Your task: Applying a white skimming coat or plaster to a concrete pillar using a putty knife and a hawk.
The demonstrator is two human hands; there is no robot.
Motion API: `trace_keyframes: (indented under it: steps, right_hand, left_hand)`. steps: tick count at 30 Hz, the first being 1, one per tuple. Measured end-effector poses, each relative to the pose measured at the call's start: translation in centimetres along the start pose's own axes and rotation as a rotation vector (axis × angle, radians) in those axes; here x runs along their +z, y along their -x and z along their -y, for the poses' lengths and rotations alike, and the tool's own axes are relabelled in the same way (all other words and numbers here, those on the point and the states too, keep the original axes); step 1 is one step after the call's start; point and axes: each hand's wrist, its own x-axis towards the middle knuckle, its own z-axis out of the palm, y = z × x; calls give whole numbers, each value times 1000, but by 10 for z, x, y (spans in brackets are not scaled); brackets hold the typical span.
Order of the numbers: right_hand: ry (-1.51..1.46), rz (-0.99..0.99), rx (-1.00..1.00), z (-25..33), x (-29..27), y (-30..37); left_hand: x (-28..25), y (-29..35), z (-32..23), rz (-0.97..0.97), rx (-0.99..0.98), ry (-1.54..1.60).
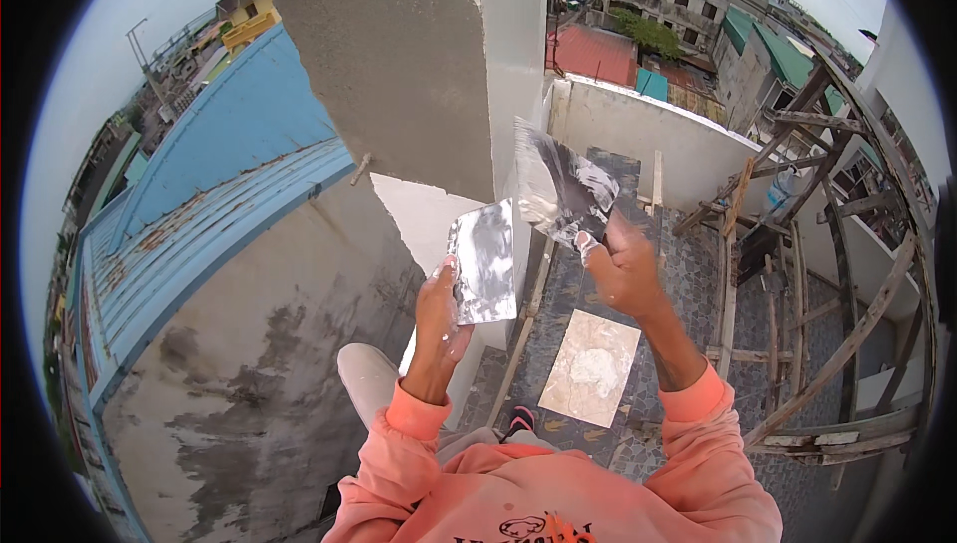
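My left hand is closed on the edge of a flat rectangular metal plate, its shiny face smeared with white putty. Up and to the right, my right hand grips a wide putty knife; putty coats its blade, and its handle is mostly hidden by the fingers. White smudges mark my right thumb. Just beyond both tools rises a column with a bare grey cement face and a white-coated side. Below my right hand, a beige tile carries a mound of white putty.
Dark boards lie under the tile on the patterned floor. Rough wooden scaffolding stands at right. A low white wall runs behind. At left, a stained wall meets a blue metal roof. A peg juts from the column.
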Motion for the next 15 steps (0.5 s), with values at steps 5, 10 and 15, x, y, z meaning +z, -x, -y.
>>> trace_keyframes:
  steps: [5,10,15]
  right_hand:
    - [532,67,-842,-30,2,26]
    - [829,135,-716,-64,-5,73]
    - [916,97,-491,-122,-28,134]
  left_hand:
    - [19,-4,41,106,-224,-54]
    - [14,-7,71,250,-247,-12]
    - [15,-21,115,222,-442,-206]
